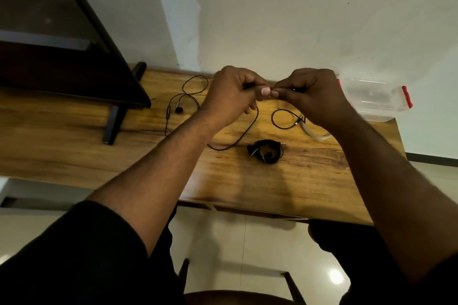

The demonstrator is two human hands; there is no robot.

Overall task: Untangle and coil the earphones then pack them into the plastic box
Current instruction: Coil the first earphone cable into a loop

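My left hand [231, 93] and my right hand [312, 96] are raised above the wooden table [74, 156], fingertips almost touching, both pinching a dark reddish earphone cable [244, 134]. The cable hangs from my left hand and loops over the table to earbuds [178, 109] at the far left. A black, coiled pair of earphones [266, 151] lies on the table below my hands. Behind my right hand at the far right edge stands the clear plastic box [374, 96] with red clips. Another cable loop [285, 119] lies under my right hand.
A dark monitor [62, 44] on a black stand [114, 121] fills the table's left side. A white cable piece [317, 135] lies near my right wrist. A white wall is behind the table. A chair [235, 297] and tiled floor are below.
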